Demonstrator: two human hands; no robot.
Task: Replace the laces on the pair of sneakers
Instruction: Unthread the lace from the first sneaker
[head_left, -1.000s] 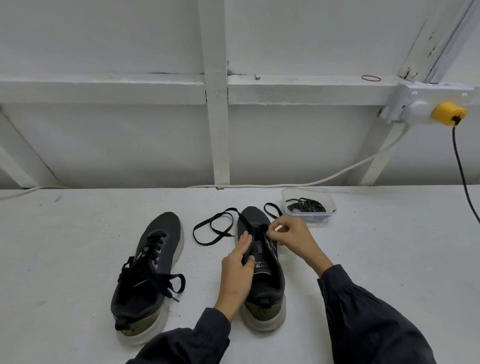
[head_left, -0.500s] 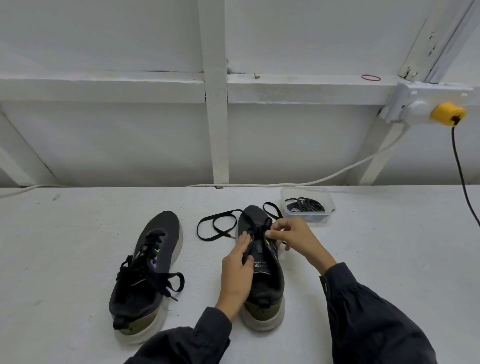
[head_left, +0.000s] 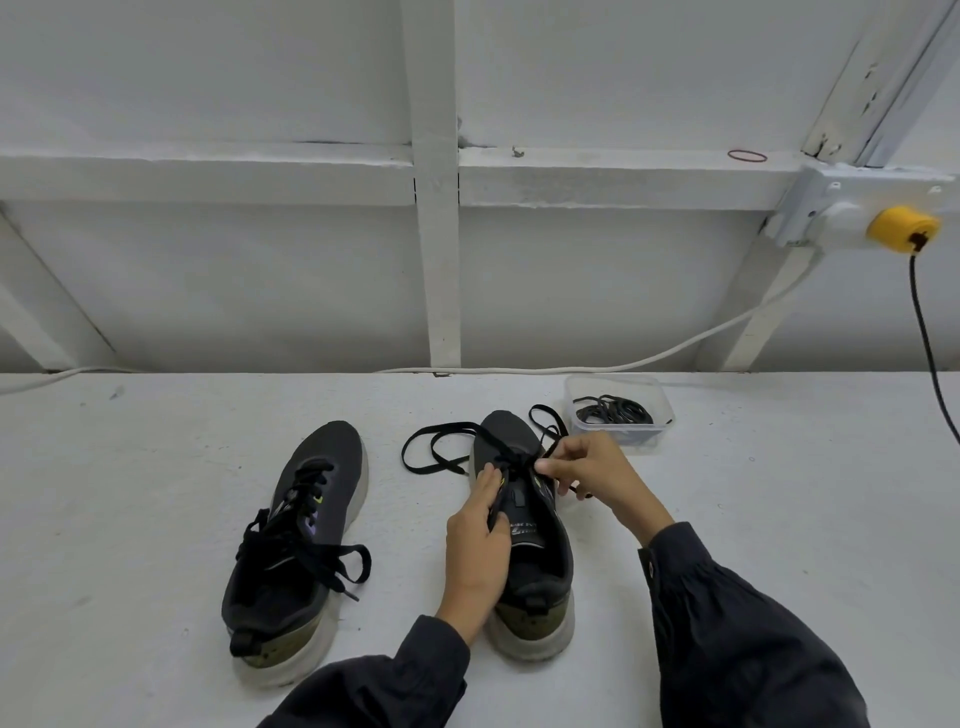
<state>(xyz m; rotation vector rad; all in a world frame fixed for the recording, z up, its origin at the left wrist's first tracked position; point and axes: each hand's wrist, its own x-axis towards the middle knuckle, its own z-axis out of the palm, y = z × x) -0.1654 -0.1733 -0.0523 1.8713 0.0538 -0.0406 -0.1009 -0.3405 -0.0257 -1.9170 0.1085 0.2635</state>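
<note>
Head view: two dark shoes stood side by side on the white table (head_left: 156, 493), toes pointing away from the person. The laced shoe (head_left: 332, 457) sat on the left, its black laces loosely threaded with the ends trailing over its side. The open shoe (head_left: 506, 431) stood just to its right, between the two hands.

The left hand (head_left: 475, 545) gripped the open shoe's left edge beside the tongue, thumb on top and fingers curled round the upper. The right hand (head_left: 592, 475) pinched the lace (head_left: 441, 428) between thumb and fingertips just above the eyelets nearest the toe. From there the lace crossed the shoe's front. One part lay in a loop on the table between the two shoes, and another part curled past the toe on the right.

A clear tub (head_left: 618, 434) stood near the open shoe's toe, to its right, with a bundle of spare laces (head_left: 613, 410) inside. A yellow plug (head_left: 904, 228) sat in a wall socket at the upper right.
</note>
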